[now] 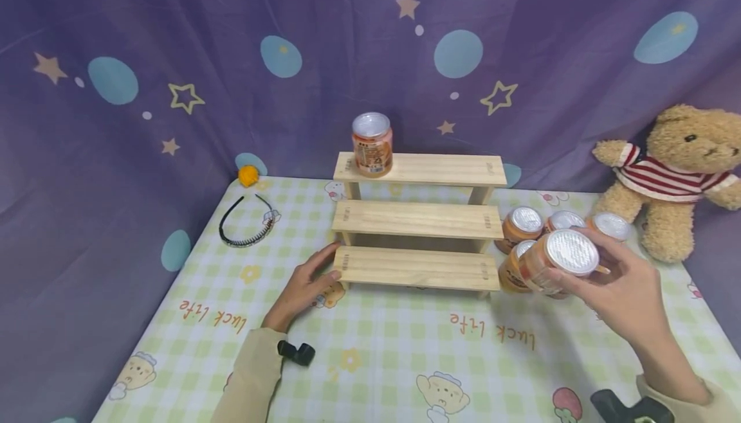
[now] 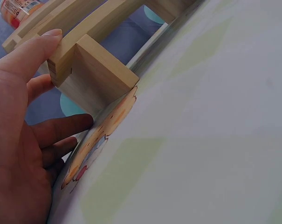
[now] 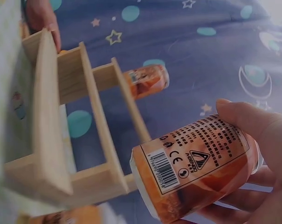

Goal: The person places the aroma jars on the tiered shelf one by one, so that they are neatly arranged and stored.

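A three-step wooden display stand (image 1: 417,267) stands mid-table. My left hand (image 1: 305,285) touches the left end of its lowest step; in the left wrist view the thumb (image 2: 50,39) lies on the board's end and the other fingers reach below, fairly straight. My right hand (image 1: 622,285) grips an orange can (image 1: 558,261) with a silver lid, held tilted above the table to the right of the stand. The right wrist view shows the can's printed label and barcode (image 3: 163,170). Another such can (image 1: 372,144) stands upright on the top step's left end.
Several similar cans (image 1: 523,224) cluster right of the stand, partly hidden by the held one. A teddy bear (image 1: 674,179) sits at the back right. A black headband (image 1: 246,242) and a yellow pompom-like ball (image 1: 248,175) lie on the left. A purple curtain (image 1: 370,44) hangs behind.
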`<state>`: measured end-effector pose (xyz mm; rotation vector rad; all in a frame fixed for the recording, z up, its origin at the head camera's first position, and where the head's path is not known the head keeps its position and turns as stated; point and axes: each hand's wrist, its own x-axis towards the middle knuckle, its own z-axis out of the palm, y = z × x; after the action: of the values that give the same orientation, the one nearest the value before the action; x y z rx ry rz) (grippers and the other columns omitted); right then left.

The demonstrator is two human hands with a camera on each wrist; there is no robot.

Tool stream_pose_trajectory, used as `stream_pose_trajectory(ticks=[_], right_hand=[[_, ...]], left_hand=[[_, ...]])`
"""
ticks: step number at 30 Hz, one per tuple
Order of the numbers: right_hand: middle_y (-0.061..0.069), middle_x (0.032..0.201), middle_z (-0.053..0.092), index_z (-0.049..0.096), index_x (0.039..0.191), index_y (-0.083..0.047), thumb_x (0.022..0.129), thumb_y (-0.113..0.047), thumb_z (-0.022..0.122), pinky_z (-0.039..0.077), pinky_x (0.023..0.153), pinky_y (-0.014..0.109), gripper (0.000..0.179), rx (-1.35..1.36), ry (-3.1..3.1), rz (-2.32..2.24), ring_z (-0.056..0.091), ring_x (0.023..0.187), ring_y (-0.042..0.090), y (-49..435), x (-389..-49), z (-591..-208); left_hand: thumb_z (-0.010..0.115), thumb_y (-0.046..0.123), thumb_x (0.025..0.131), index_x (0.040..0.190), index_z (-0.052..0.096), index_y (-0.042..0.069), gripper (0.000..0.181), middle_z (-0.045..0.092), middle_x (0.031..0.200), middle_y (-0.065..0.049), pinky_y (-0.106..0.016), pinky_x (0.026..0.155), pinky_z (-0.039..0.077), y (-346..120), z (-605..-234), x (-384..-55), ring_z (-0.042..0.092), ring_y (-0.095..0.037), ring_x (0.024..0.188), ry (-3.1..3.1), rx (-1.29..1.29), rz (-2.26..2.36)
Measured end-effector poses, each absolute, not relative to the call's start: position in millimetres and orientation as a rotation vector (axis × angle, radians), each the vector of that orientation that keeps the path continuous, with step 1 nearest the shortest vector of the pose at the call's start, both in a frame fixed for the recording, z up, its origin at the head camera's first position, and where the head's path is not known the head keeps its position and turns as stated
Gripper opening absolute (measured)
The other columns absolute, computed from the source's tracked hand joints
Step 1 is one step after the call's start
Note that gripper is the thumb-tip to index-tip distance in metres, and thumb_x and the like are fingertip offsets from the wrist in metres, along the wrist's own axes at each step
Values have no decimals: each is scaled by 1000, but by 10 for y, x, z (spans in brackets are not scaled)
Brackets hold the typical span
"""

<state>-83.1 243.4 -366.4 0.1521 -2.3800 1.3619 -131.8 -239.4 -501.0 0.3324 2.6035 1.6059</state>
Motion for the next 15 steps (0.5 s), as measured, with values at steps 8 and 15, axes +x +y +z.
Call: stream_pose_trajectory(ticks=[8, 15], right_hand=[[-25, 107, 67, 64, 129, -5, 70, 7, 86, 54, 71, 5, 64, 250, -2411, 1430, 66, 88, -10, 2275, -1137, -3328], [-27, 98, 67, 66, 127, -13, 76, -12, 88, 53, 70, 7, 57, 226, -2486, 1432, 66, 87, -10, 2022, -1445, -3076]], left_hand=[[65, 21, 98, 153, 43, 23, 59, 43, 159, -10, -58, 125, 22, -2386, -5013, -1328, 34, -34, 151, 2611, 343, 1592], [65, 27, 98, 153, 43, 25, 60, 43, 159, -10, -58, 125, 21, -2386, -4993, -1306, 35, -34, 151, 2607, 348, 1597]])
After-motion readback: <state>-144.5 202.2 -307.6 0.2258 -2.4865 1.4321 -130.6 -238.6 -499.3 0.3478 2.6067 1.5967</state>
